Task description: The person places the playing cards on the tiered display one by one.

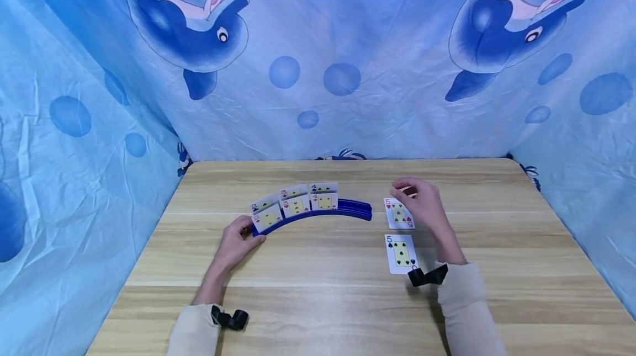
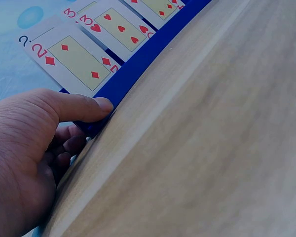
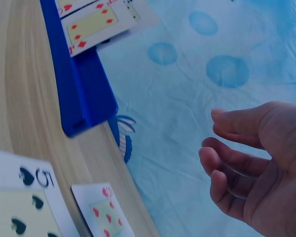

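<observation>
So far six cards (image 1: 296, 200) stand in the curved blue card holder (image 1: 348, 210), paired as twos, threes and fours and filling its left and middle stretch, while its right end (the part nearest the loose cards) is bare. The left hand (image 1: 237, 244) rests at the holder's left tip, thumb laid flat along the blue edge and the other fingers tucked loosely beneath, steadying it more than gripping it.

Two fives lie flat on the wooden table (image 1: 318, 301) just right of the holder: the five of hearts (image 1: 397, 213) farther back and the five of spades (image 1: 401, 253) nearer the person, close together but apart. The right hand (image 1: 421, 201) hovers over the far edge of the heart five, fingers loosely curled and holding nothing, as the right wrist view shows plainly.

By my reckoning the sorting is mostly done; the two fives remain to be picked up and slotted into the empty right end.
</observation>
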